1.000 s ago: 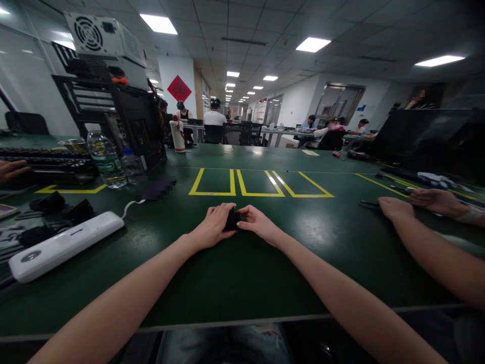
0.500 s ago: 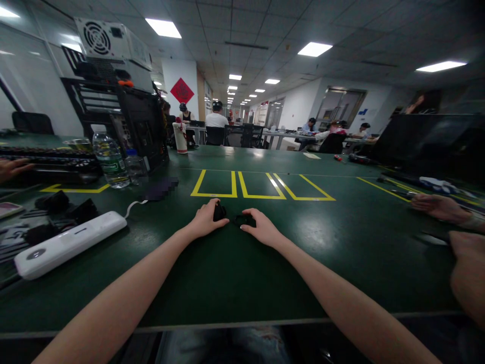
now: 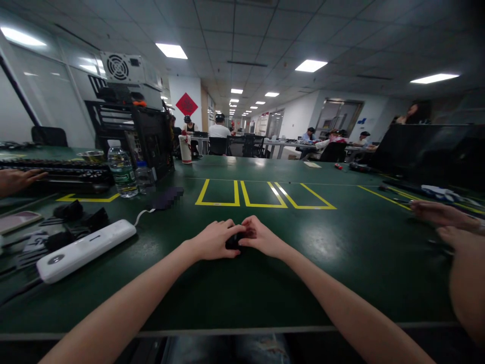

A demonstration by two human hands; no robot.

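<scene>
A small dark black object [image 3: 232,242], of a kind too dim and covered to make out, is between my two hands just above or on the green tabletop [image 3: 182,298]. My left hand [image 3: 216,239] is closed round it from the left, thumb low and fingers over the top. From the right, my right hand [image 3: 262,236] meets it with curled fingers and thumb. The second black piece seen earlier in the right hand is now mostly hidden behind the fingers. Beyond my hands, yellow tape outlines [image 3: 264,206] mark the table.
On the left lie a white power strip [image 3: 87,250], black plugs [image 3: 94,218], water bottles [image 3: 123,174] and an open computer case [image 3: 151,136]. Another person's hand [image 3: 22,181] is at far left. Other hands [image 3: 443,213] work at right, near a black monitor [image 3: 435,151].
My hands have come together; the black pieces, apart before, now meet between them. The view has shifted slightly, so the scene sits lower and the left side further right.
</scene>
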